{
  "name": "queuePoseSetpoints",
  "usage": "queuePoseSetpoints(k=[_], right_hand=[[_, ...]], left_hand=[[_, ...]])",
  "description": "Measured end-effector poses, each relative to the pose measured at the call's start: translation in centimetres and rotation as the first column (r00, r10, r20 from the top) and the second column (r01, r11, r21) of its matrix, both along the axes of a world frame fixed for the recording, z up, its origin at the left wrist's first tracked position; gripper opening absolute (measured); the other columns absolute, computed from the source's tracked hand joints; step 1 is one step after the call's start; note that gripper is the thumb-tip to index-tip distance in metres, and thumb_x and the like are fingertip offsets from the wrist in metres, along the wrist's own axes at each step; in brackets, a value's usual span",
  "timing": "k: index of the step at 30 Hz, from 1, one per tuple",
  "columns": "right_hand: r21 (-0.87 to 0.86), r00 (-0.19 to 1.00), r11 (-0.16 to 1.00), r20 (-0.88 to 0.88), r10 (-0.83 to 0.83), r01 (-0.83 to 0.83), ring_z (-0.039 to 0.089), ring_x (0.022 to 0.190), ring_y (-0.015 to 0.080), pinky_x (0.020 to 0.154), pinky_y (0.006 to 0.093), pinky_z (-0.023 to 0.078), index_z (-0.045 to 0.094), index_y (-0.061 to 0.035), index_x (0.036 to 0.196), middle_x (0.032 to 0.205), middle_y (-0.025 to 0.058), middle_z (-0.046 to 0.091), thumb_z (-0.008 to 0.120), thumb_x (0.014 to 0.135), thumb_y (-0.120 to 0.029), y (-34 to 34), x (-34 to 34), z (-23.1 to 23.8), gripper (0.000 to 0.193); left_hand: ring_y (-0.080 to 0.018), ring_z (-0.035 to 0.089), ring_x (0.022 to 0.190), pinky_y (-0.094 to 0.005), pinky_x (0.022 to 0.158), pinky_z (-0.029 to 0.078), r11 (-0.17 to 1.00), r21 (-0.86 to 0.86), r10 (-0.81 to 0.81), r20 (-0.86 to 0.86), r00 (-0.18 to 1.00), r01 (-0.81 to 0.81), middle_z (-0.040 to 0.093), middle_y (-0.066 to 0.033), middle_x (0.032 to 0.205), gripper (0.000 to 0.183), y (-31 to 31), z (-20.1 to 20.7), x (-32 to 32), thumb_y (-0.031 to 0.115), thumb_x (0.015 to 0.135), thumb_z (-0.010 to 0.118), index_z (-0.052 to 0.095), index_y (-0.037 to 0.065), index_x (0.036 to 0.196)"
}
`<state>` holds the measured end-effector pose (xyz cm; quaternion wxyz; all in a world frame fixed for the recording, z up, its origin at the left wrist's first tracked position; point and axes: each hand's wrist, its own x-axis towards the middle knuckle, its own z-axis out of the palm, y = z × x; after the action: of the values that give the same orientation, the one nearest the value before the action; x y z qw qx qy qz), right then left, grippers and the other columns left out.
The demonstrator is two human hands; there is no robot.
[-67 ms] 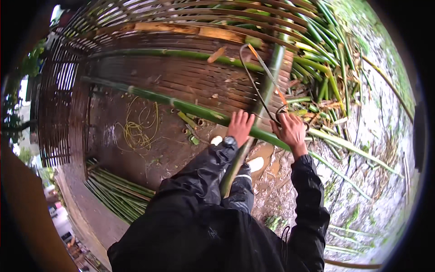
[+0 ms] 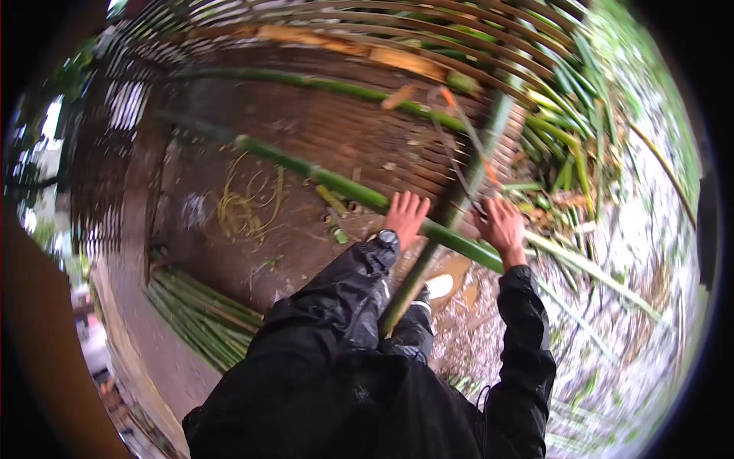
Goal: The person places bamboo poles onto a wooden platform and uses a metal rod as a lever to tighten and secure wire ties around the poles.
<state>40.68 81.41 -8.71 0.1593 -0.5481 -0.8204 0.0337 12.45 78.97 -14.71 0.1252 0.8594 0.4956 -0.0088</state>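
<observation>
A green bamboo pole (image 2: 343,186) runs slantwise across the scene, over a second bamboo pole (image 2: 417,285) that leads away from me between my legs. My left hand (image 2: 405,216) lies on the first pole just left of the crossing, its fingers stretched over it; the thumb is hidden. On the right, my right hand (image 2: 501,228) is closed around the handle end of a bow saw (image 2: 475,144) with a thin dark frame and orange ends. Motion blurs the saw, which points away from me, over the crossing; whether its blade touches bamboo cannot be told.
Slatted bamboo panels (image 2: 352,126) stretch across the far side. Cut bamboo pieces (image 2: 562,145) are heaped at the far right. A tangle of yellow cord (image 2: 248,203) lies on the muddy ground, with more poles (image 2: 202,317) at the left. My light-coloured shoe (image 2: 440,286) is beside the lengthwise pole.
The view has shifted, so the surroundings appear farther right and blurrier. My left hand stays on the pole, and my right hand keeps its hold on the saw.
</observation>
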Motion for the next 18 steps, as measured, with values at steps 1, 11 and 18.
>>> queuePoseSetpoints(k=[1, 11, 18], right_hand=[[-0.043, 1.0, 0.999, -0.021, 0.015, -0.016, 0.062, 0.085, 0.0307, 0.08, 0.0437, 0.049, 0.06, -0.0098, 0.094, 0.089, 0.0079, 0.064, 0.071, 0.091, -0.035, 0.6, -0.4, -1.6, 0.028], [-0.261, 0.985, 0.951, 0.088, -0.146, 0.164, 0.034, 0.146, 0.0464, 0.119, 0.0569, 0.03, 0.042, -0.0098, 0.154, 0.155, 0.0267, 0.037, 0.076, 0.091, -0.03, -5.5, -3.7, -3.5, 0.074], [-0.361, 0.805, 0.778, 0.516, -0.292, 0.514, 0.043, 0.142, 0.0358, 0.115, 0.0582, 0.031, 0.031, -0.0079, 0.158, 0.15, 0.0177, 0.049, 0.074, 0.084, -0.016, -19.1, 3.4, 0.7, 0.087]], left_hand=[[-0.0393, 0.048, 0.133, -0.0595, 0.118, 0.029, 1.0, -0.017, -0.015, -0.101, 0.995, 0.013, 0.054, -0.0179, 0.134, 0.103, 0.4, -0.1, -1.3, 0.039, 0.066, 0.091, 0.042, 0.006, 0.15], [-0.0272, 0.065, 0.096, -0.0454, 0.084, 0.045, 0.994, -0.11, -0.02, -0.091, 0.996, 0.01, 0.069, -0.0055, 0.092, 0.023, 5.4, -4.9, -6.5, 0.025, 0.073, 0.074, 0.069, 0.015, 0.093], [-0.0306, 0.07, 0.081, -0.051, 0.071, 0.045, 0.998, 0.058, 0.009, -0.054, 0.998, -0.006, 0.072, -0.0069, 0.075, 0.012, 2.0, 0.5, -5.8, 0.027, 0.07, 0.073, 0.073, 0.015, 0.072]])
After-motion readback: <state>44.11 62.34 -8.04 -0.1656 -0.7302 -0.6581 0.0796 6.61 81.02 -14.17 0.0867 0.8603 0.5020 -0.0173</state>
